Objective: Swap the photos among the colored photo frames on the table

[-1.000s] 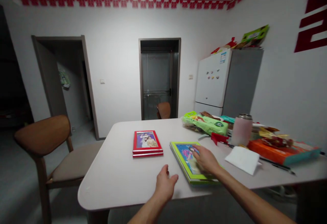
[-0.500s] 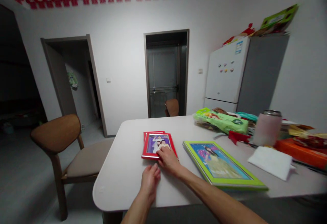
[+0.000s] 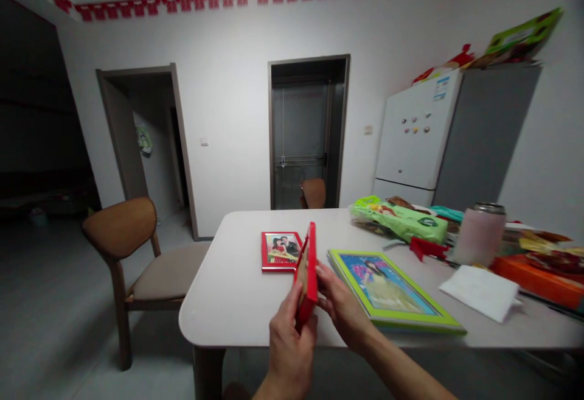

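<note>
A red picture frame stands on edge above the table, its brown back turned to the left. My left hand grips its lower near corner, thumb on the back. My right hand is closed on the frame's right side, fingers against its front, which faces away from view. Just behind, a second red picture frame lies face up on the table with a photo of two people in it. To the right of my right hand lies a large green picture frame with a photo of a person in a yellow dress.
The white table carries a green packet, a pink jar, folded white tissue and an orange box on its right. A brown chair stands at the left, another chair behind.
The upper red frame has been lifted off the other one and turned on edge, uncovering the frame beneath. My left hand, empty before, now grips it together with my right. The view has shifted slightly left.
</note>
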`<state>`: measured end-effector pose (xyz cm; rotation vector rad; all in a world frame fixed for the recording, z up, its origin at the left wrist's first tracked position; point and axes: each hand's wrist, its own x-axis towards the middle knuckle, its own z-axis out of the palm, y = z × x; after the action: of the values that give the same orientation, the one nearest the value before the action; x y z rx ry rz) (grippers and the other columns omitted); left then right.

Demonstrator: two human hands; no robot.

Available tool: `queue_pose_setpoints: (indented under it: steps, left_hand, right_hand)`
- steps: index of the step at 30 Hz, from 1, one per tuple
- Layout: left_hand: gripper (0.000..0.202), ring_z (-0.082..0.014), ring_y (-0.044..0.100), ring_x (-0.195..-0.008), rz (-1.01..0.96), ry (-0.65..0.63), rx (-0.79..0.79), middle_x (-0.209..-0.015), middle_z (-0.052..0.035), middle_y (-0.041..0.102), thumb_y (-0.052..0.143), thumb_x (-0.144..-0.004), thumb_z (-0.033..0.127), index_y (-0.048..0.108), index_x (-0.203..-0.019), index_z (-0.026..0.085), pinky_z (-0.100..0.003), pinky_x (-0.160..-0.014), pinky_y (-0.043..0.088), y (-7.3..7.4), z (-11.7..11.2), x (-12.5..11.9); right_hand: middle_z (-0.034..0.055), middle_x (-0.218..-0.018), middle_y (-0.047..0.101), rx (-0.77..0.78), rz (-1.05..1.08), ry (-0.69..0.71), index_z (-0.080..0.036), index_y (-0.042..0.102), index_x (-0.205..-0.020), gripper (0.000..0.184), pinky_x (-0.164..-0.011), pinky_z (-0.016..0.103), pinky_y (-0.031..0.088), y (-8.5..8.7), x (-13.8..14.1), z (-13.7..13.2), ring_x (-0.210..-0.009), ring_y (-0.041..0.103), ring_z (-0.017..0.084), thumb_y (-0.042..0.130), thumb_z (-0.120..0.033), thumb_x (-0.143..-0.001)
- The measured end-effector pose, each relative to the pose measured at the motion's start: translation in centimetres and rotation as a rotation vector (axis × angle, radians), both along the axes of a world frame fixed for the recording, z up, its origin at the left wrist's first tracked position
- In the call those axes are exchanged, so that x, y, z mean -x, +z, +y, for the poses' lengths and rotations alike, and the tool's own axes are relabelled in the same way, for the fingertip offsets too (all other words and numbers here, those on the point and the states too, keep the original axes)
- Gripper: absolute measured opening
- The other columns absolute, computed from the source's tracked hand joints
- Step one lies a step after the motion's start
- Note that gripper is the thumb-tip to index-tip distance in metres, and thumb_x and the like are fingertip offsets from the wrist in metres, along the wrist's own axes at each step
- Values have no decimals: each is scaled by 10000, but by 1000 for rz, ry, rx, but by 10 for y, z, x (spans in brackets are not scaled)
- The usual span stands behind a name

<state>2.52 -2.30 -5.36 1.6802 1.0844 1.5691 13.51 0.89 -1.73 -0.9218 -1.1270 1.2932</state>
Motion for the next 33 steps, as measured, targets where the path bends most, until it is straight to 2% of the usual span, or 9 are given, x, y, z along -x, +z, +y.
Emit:
queue_pose_setpoints:
  steps: [4,9,13,19,22,26,29,31,33]
  left_hand:
    - [490,-221,313,-1187,481,-165,-144,-1283,-47,375,440,-725,134,397,-1210,184,-353,-1007,248,-9,-21,-3]
    - [432,-225,307,-1185,738,-256,-85,-1259,-107,384,400,-751,128,438,-1180,151,-352,-997,265,-31,-26,-12]
    - [408,-221,295,-1190,804,-299,-37,-1251,-112,387,379,-774,134,441,-1177,149,-343,-996,257,-39,-25,-16]
    - [405,-242,299,-1186,826,-338,31,-1239,-138,396,373,-771,106,451,-1168,125,-369,-986,260,-41,-26,-18]
    - [399,-254,342,-1163,790,-340,38,-1214,-134,433,395,-751,91,487,-1136,146,-382,-966,295,-40,-26,-18]
    - [504,-261,341,-1166,824,-347,70,-1237,-118,422,534,-660,102,460,-1155,160,-408,-994,235,-33,-27,-1]
    - [668,-289,274,-1197,845,-189,183,-1275,-136,369,667,-558,189,425,-1179,151,-469,-1008,126,-30,-23,23]
    - [718,-295,252,-1206,831,-102,248,-1282,-140,357,719,-505,264,443,-1160,165,-484,-1001,113,-32,-19,39]
    - [715,-294,268,-1200,812,-91,247,-1275,-137,372,746,-463,303,480,-1116,182,-483,-994,139,-38,-14,49]
  right_hand:
    - [108,-916,641,136,152,109,-119,534,-1026,446,-723,340,463,-8,-21,-16,-826,598,222,489,-407,-688]
    - [74,-827,670,172,-64,159,-131,575,-921,344,-714,312,468,-35,-42,-17,-782,613,203,511,-260,-609]
    - [67,-796,677,126,-312,88,-126,583,-896,354,-719,295,463,-52,-48,-6,-770,616,195,481,-237,-576]
    - [95,-863,660,-39,-964,-120,-115,577,-939,377,-716,265,441,-70,-52,10,-761,605,187,436,-192,-598]
    - [106,-892,639,-133,-1198,-184,-123,591,-929,360,-763,262,412,-76,-52,13,-815,580,190,435,-178,-610]
    - [113,-945,594,-224,-1336,-206,-130,581,-974,383,-806,268,388,-74,-53,15,-873,543,193,451,-178,-617]
    - [118,-1094,515,-308,-1353,-164,-137,569,-1019,414,-875,279,343,-69,-50,18,-987,487,200,461,-164,-620]
    - [110,-1100,509,-321,-1369,-118,-151,605,-959,365,-876,281,337,-67,-47,22,-997,476,202,458,-145,-625]
    - [99,-1010,545,-325,-1392,-77,-159,644,-833,281,-829,266,359,-67,-43,26,-931,502,190,441,-130,-640]
